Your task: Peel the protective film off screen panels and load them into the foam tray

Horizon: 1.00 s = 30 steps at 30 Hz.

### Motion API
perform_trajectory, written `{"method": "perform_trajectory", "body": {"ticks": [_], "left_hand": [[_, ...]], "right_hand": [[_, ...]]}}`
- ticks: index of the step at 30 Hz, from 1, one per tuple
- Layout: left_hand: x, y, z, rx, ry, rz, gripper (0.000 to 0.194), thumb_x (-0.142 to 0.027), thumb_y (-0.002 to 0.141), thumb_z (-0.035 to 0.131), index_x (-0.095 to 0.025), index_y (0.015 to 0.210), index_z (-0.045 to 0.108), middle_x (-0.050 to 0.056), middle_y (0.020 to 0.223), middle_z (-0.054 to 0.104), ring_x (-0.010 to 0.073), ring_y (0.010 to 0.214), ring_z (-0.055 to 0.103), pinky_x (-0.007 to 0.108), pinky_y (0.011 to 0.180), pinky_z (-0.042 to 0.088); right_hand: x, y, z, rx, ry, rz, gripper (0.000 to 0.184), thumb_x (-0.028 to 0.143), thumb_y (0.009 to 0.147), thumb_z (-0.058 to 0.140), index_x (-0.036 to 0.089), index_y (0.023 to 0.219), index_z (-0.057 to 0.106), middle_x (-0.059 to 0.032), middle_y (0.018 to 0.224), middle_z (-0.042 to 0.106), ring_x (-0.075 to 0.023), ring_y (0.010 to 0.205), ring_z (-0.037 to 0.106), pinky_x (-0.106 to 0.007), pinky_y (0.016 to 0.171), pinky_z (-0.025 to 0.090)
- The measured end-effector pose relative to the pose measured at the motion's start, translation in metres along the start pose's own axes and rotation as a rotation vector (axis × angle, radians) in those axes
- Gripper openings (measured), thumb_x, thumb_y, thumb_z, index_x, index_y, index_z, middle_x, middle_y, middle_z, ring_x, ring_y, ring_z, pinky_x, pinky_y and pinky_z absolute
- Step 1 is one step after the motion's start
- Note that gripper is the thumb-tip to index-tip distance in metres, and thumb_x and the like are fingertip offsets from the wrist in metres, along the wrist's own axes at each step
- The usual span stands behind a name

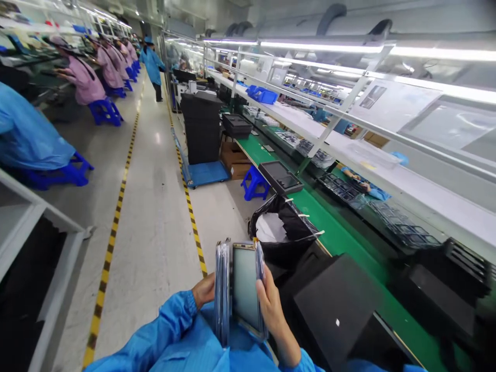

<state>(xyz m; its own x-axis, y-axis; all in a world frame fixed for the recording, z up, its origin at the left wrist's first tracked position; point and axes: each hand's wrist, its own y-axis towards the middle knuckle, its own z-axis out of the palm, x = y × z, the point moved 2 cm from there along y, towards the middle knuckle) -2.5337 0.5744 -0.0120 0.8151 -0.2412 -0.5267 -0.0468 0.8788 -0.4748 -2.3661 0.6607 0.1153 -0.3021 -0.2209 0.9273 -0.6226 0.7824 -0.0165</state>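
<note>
Over the blue smock, a glass display panel, long axis upright, is being gripped between left hand and right hand, both closed on its plastic-wrapped edges.

The left hand and right hand hold a fanned, upright stack of display panels just beside the green workbench. A black plastic bag sits against that workbench, and black cases lie on it.
</note>
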Motion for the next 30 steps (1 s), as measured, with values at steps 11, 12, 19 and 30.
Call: {"method": "perform_trajectory", "body": {"ticks": [11, 12, 19, 30], "left_hand": [[-0.127, 0.157, 0.006, 0.089, -0.026, -0.016, 0.069, -0.071, 0.049, 0.089, -0.02, 0.094, 0.076, 0.009, 0.091, 0.081, 0.0346, 0.1, 0.074, 0.047, 0.094, 0.058], [-0.145, 0.173, 0.006, 0.077, -0.006, -0.021, 0.069, -0.072, 0.05, 0.088, -0.019, 0.093, 0.075, 0.01, 0.091, 0.081, 0.0348, 0.102, 0.074, 0.046, 0.096, 0.057], [-0.267, 0.265, 0.042, -0.055, 0.25, -0.032, 0.078, -0.06, 0.054, 0.093, -0.013, 0.111, 0.069, 0.016, 0.101, 0.081, 0.031, 0.09, 0.077, 0.039, 0.08, 0.062], [-0.295, 0.334, 0.102, 0.233, 0.46, -0.101, 0.083, -0.072, 0.057, 0.084, -0.02, 0.119, 0.067, 0.012, 0.123, 0.075, 0.0325, 0.113, 0.07, 0.045, 0.098, 0.059]], "right_hand": [[-0.013, 0.16, -0.092, -0.31, 0.111, 0.137, 0.063, 0.058, 0.083, 0.071, 0.022, 0.133, 0.06, -0.0108, 0.132, 0.069, -0.0325, 0.122, 0.063, -0.046, 0.108, 0.05], [-0.008, 0.17, -0.101, -0.374, 0.176, 0.158, 0.064, 0.057, 0.082, 0.072, 0.023, 0.133, 0.06, -0.0108, 0.13, 0.07, -0.033, 0.12, 0.065, -0.047, 0.105, 0.052], [0.022, 0.246, -0.093, -0.676, 0.457, 0.325, 0.074, 0.052, 0.077, 0.081, 0.023, 0.141, 0.056, -0.01, 0.119, 0.075, -0.0308, 0.099, 0.073, -0.041, 0.083, 0.061], [-0.011, 0.329, -0.047, -0.769, 0.442, 0.321, 0.062, 0.059, 0.077, 0.078, 0.021, 0.124, 0.065, -0.0107, 0.123, 0.074, -0.0311, 0.112, 0.069, -0.041, 0.096, 0.057]]}}
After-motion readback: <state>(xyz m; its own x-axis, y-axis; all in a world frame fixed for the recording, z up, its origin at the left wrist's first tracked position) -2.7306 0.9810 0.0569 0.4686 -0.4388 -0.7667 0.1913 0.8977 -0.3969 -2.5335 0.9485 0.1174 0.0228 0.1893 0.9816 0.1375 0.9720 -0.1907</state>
